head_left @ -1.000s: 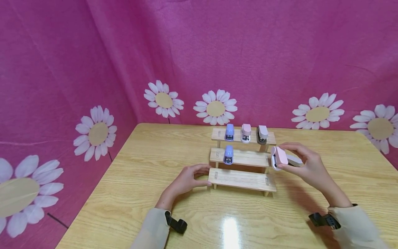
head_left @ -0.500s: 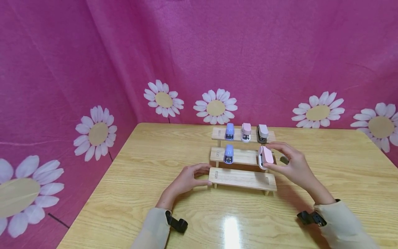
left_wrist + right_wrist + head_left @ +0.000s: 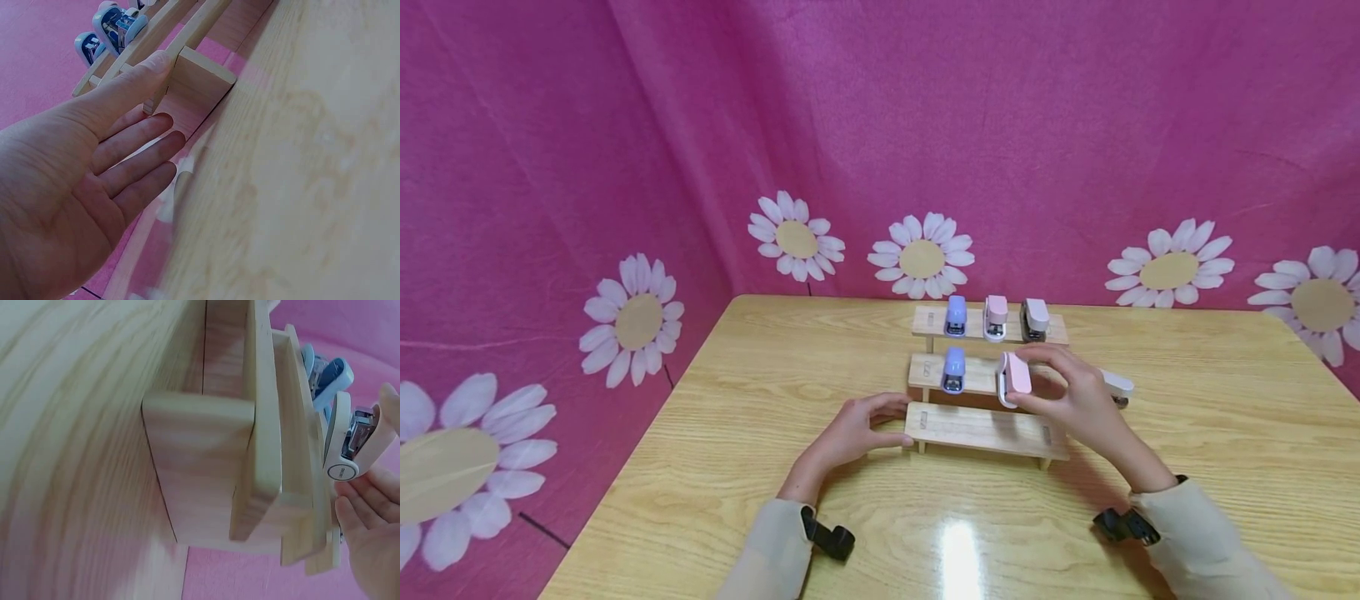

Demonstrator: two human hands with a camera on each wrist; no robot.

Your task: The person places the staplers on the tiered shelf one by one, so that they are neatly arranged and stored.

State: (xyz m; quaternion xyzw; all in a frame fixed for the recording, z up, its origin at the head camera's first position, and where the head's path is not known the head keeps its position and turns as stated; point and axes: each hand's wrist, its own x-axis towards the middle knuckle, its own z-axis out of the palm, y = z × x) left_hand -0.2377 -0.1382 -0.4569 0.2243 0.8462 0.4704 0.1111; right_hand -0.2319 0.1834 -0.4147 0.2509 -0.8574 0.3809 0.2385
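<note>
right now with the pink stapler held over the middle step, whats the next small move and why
Probably lower the pink stapler onto the middle step, beside the blue stapler. The right hand pinches it just above that step, whose bare stretch lies to the right of the blue one, and the left hand steadies the rack's bottom step. The top step already carries three staplers.

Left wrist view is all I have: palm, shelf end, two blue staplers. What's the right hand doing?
Observer: The right hand pinches a pink stapler over the wooden stand's middle step.
Operator: Anything else on that step?
Observer: One blue stapler, near its left end.
Operator: Top step?
Observer: Three staplers: blue, pink, grey.
Operator: Any off the stand?
Observer: A white stapler lies on the table, behind the right hand.
</note>
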